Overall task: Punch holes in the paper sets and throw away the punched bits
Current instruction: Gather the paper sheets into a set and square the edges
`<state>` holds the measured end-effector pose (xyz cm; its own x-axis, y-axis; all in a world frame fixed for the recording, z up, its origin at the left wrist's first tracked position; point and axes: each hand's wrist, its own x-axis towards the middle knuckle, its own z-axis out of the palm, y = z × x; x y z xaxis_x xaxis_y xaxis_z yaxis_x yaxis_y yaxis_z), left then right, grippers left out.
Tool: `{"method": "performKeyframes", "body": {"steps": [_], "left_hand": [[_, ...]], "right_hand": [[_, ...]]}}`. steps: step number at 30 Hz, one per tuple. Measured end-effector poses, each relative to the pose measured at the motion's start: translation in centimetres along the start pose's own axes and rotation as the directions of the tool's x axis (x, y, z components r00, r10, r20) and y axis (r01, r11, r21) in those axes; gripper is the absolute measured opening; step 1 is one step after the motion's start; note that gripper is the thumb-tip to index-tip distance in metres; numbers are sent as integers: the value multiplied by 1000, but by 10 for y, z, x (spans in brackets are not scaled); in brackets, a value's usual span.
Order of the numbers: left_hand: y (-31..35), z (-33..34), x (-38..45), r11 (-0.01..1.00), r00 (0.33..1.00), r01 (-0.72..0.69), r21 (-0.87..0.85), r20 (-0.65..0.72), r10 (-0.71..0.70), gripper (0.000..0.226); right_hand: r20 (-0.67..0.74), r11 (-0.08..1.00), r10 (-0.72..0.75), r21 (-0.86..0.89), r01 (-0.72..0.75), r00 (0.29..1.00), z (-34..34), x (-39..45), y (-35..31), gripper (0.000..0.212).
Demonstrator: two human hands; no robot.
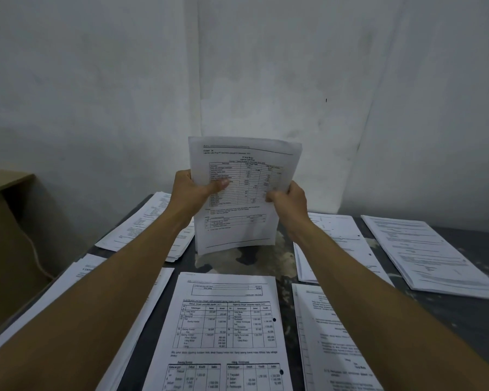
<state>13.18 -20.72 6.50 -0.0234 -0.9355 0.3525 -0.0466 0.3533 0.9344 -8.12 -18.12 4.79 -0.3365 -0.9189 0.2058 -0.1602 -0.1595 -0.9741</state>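
here the left hand and right hand each grip a side of one paper set, upright, bottom edge on the table. a loose hold could fan the sheets and misalign the holes.

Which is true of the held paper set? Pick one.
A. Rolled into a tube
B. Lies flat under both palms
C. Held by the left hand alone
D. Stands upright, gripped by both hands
D: the left hand and right hand grip the upright paper set by its sides.
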Motion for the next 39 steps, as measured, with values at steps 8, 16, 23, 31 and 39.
{"method": "performKeyframes", "body": {"steps": [8, 16, 23, 31, 39], "left_hand": [[6, 1, 0, 997, 999, -28, -69, -40, 25, 45], [33, 11, 0, 985, 997, -82, -155, -22, 79, 36], [66, 39, -9, 967, 989, -36, -253, 131, 71, 35], [83, 110, -28, 958, 952, 24, -286, 299, 65, 50], [102, 216, -60, 954, 900, 26, -300, 422, 108, 50]], "right_hand": [[-40, 994, -113, -9, 112, 993, -17, 0, -16, 19], [-8, 982, -188, 11, 188, 982, -47, -5, -42, 13], [-55, 977, -206, 44, 209, 977, -90, -18, -65, 17], [-126, 985, -159, 42, 165, 979, -179, -45, -74, 22], [-272, 987, -154, 3, 161, 950, -285, -86, -64, 21]]}}
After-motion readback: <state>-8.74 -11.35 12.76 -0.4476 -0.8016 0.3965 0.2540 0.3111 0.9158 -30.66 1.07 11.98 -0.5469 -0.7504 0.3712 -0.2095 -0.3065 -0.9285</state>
